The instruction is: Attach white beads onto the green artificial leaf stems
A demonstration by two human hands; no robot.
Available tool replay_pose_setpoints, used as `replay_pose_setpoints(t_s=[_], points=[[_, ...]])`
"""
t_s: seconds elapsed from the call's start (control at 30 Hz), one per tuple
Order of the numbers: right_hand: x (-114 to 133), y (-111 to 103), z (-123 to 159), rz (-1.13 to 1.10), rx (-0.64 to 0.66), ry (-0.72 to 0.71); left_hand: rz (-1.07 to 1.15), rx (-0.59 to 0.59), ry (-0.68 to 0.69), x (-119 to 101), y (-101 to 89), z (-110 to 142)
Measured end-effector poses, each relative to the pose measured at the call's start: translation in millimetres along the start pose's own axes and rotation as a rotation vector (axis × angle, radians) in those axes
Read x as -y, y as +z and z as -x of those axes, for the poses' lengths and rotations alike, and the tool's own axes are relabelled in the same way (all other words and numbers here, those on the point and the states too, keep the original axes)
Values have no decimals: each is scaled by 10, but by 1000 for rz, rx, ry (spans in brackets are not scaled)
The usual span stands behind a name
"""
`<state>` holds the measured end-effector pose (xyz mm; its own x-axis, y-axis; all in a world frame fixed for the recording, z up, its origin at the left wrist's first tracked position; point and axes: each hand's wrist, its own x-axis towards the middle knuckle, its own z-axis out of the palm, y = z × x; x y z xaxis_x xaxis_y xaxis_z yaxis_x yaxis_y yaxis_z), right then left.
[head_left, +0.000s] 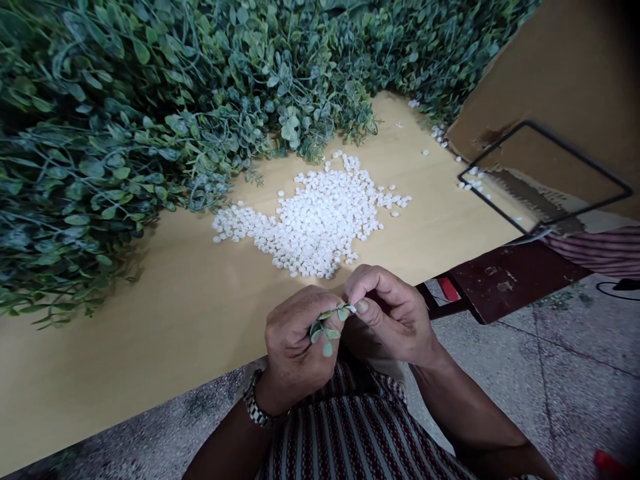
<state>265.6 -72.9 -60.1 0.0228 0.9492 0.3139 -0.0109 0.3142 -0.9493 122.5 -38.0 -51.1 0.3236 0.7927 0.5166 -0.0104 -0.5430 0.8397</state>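
My left hand (303,337) is closed around a small leafy sprig (327,331), its green leaves poking out between thumb and fingers. At the sprig's tip, my right hand (393,313) pinches a tiny white piece (352,309) between thumb and forefinger, against the stem end. The two hands nearly touch, just over the table's front edge. Beyond them lies a heap of small white plastic pieces (320,220), spread loosely on the tabletop (200,300). Part of the sprig is hidden inside my left fist.
A thick bank of leafy green stems (200,87) covers the table's back and left. At the right stands a torn cardboard sheet (560,87) with a black wire frame (575,140) before it. A dark red stool (515,277) stands beside the table.
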Motion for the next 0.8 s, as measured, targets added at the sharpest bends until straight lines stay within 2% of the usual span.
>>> replay_pose_setpoints(t_s=[0.5, 0.7, 0.8], points=[[-50, -3, -6, 106, 31, -43, -10, 78, -17, 58, -21, 34], [-62, 3, -3, 112, 36, -52, 7, 63, 16, 84, 9, 27], [-43, -17, -9, 138, 49, -42, 14, 82, -32, 75, 8, 17]])
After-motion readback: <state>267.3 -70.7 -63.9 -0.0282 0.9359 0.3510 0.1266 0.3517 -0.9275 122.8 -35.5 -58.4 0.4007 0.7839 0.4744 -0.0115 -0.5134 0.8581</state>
